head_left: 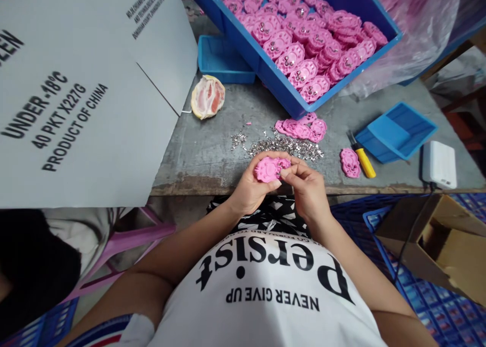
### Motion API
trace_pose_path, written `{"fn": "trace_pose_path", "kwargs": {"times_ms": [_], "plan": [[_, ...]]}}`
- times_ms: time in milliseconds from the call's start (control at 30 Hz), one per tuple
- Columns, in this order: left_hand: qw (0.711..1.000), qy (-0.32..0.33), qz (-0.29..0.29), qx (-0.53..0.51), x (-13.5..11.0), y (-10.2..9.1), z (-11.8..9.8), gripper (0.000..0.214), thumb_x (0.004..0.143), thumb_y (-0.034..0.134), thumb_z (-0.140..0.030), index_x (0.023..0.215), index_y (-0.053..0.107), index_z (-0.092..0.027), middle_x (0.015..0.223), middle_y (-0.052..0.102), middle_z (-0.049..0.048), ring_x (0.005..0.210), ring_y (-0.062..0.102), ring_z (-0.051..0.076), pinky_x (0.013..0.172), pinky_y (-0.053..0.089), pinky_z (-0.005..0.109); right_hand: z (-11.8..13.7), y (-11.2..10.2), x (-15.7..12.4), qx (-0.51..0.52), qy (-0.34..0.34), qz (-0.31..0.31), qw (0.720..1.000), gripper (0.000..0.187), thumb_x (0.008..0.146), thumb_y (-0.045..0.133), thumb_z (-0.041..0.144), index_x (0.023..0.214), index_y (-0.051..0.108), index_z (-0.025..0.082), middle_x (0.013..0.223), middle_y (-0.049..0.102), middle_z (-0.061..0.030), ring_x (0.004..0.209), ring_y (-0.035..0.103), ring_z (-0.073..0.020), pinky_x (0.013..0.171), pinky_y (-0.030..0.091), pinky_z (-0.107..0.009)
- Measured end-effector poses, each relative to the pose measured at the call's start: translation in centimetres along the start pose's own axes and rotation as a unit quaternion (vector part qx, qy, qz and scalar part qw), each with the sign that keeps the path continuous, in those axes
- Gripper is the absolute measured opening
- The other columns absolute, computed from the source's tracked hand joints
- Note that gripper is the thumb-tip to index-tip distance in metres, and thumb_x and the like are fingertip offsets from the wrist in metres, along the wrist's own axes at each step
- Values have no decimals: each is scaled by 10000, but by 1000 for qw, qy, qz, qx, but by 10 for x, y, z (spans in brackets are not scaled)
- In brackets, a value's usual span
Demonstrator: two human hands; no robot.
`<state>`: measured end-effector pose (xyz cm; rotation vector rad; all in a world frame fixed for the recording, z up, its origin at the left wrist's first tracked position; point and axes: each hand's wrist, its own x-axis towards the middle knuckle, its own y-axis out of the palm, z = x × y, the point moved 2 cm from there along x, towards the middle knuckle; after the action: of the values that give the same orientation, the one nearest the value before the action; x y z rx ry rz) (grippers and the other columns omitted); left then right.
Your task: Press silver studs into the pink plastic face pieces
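My left hand [250, 187] is closed around a pink plastic piece [269, 170] with an ornate scalloped outline, just above the table's front edge. At the right end of that piece, the thumb and fingers of my right hand [309, 187] are pinched together. Whatever lies between those fingertips is too small and hidden to make out. Just beyond my hands a heap of small shiny metal parts [288, 147] is spread over the table. Several more pink plastic pieces [301, 128] lie behind the heap.
A blue crate [261, 66] full of pink pieces with metal parts stands behind. Nearby are a small blue tray [228, 74], a cut citrus fruit [208, 97], a yellow-handled screwdriver [365, 162], a blue bin [383, 134] and a white power bank [439, 165]. A large printed carton [91, 94] stands left.
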<state>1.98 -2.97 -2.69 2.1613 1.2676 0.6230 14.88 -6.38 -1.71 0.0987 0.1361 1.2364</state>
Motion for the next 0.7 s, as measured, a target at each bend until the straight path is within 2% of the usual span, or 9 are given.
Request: {"fn": "trace_pose_path", "kwargs": {"times_ms": [67, 200, 300, 400, 500, 600, 700], "plan": [[1000, -2, -1, 3, 0, 0, 0, 524, 675, 858, -112, 1130, 652, -271, 1293, 670, 38, 1307, 571, 233, 1169, 384, 421, -1, -1, 1, -11, -6, 2, 1000, 120, 715, 810, 290, 658, 721, 234, 1145, 698, -51, 1191, 595, -272, 1076, 415, -454], [1000, -6, -14, 8, 0, 1, 0, 506, 684, 852, -116, 1125, 655, -269, 1300, 665, 43, 1323, 560, 243, 1176, 376, 429, -5, -3, 2, -85, -58, -6, 995, 147, 764, 803, 326, 721, 701, 229, 1177, 664, -69, 1196, 586, -267, 1101, 406, -477], [1000, -8, -24, 7, 0, 4, -1, 519, 695, 838, -116, 1161, 663, -264, 1307, 659, 49, 1323, 557, 235, 1174, 384, 397, -8, -3, 2, -71, -76, -4, 995, 201, 768, 809, 345, 777, 643, 231, 1191, 652, -71, 1166, 595, -251, 1069, 445, -459], [997, -48, -54, -12, 0, 7, -1, 584, 711, 805, -120, 1251, 638, -265, 1317, 656, 53, 1299, 571, 230, 1144, 420, 375, -10, -3, 3, -16, -75, 16, 997, 202, 802, 772, 366, 835, 616, 242, 1164, 661, -62, 1149, 607, -241, 1047, 469, -442], [990, -105, -83, -30, 1, 9, -1, 658, 726, 738, -97, 1339, 582, -278, 1301, 667, 49, 1249, 607, 234, 1074, 481, 389, -11, -8, 5, -23, -70, 12, 997, 163, 845, 716, 372, 843, 621, 240, 1198, 669, -79, 1212, 590, -258, 1061, 457, -452], [987, -128, -79, -48, 4, 8, -3, 712, 699, 683, -48, 1366, 557, -265, 1262, 683, 55, 1212, 638, 247, 1030, 513, 418, -13, -17, 6, -41, -60, -16, 997, 147, 844, 705, 349, 833, 620, 231, 1249, 661, -96, 1245, 584, -274, 1023, 478, -443], [984, -149, -70, -65, 4, 6, -3, 696, 691, 679, -40, 1344, 555, -248, 1250, 688, 68, 1229, 642, 284, 1040, 513, 490, -17, -28, 5, -53, -58, -40, 996, 140, 815, 724, 325, 817, 631, 221, 1223, 667, -94, 1194, 613, -267, 989, 490, -422]]}}
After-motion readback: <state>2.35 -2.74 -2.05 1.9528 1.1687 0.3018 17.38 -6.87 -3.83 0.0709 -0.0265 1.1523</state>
